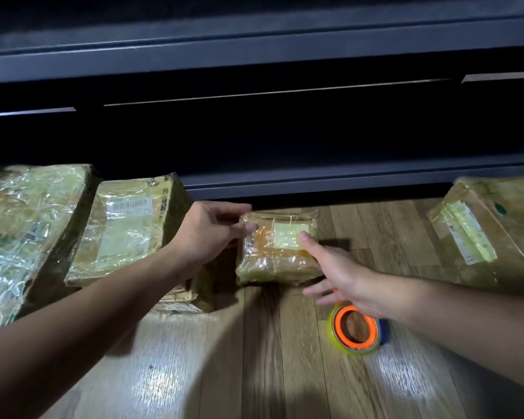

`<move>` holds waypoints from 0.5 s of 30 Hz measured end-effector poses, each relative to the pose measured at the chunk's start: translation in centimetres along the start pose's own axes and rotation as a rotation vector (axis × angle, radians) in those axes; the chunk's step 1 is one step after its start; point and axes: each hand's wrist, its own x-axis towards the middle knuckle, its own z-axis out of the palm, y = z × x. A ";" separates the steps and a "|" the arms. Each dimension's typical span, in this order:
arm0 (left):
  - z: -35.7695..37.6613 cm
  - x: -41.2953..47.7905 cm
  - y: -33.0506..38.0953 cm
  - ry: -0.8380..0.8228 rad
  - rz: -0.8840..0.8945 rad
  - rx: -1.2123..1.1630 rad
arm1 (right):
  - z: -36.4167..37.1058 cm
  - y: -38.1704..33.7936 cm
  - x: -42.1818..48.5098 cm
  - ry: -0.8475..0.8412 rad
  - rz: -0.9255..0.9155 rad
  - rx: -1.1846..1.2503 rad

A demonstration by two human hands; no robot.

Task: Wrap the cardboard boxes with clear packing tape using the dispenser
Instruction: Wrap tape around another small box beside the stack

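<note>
At the far left a large cardboard box (22,231), covered in crinkled clear tape, is seen on the wooden floor (254,373). Just beside it a medium box (127,228) with a barcode label on its top is set, also taped over, and a flatter taped package (185,297) is partly hidden under its near right corner. The left hand (206,234) is stretched forward over that corner and is clamped on the far left edge of the small taped box (277,252), with the thumb laid on the top face and the fingers curled over the far corner. This small box is placed flat on the floor at the centre, close to the base of a dark cabinet (254,122), and a pale label is carried on its top. The right hand (342,276) is held apart from the left, its fingers straight and spread, and the label is touched by the index fingertip. Below the right wrist a roll of clear tape (356,331) on an orange core is lying on the floor, partly covered by the hand, with a blue piece at its right side. Well apart at the far right, another taped cardboard box (490,234) is seen, tilted.
</note>
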 end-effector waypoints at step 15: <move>-0.8 -1.5 -2.4 -0.305 -0.163 -0.200 | -0.3 -3.9 2.1 -0.026 -0.042 0.106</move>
